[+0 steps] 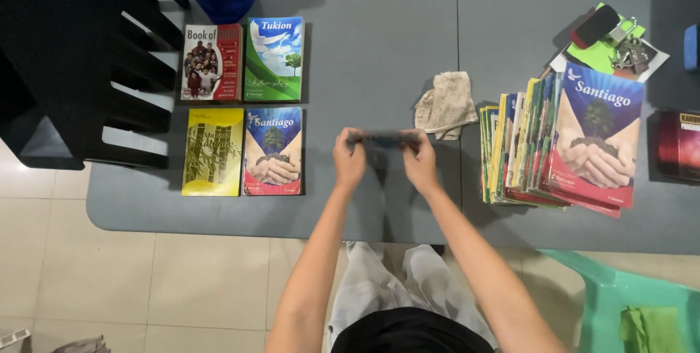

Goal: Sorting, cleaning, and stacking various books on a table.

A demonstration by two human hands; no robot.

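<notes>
Book: thin paperback, seen edge-on, held flat just above the table, left of the rag.
Feel: likely light, bendy, smooth cover.
Grip: left hand and right hand pinching both ends.
Best hold: probably short edges.
Right of rag: book stack.

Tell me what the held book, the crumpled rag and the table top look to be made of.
Book, gripped edge-on by left hand and right hand: probably paper with a glossy card cover, like the shiny covers in the stack.
Rag: soft woven cloth, beige, wrinkled and matte.
Table: smooth grey surface with a seam, likely laminate or plastic; uncertain.
</notes>
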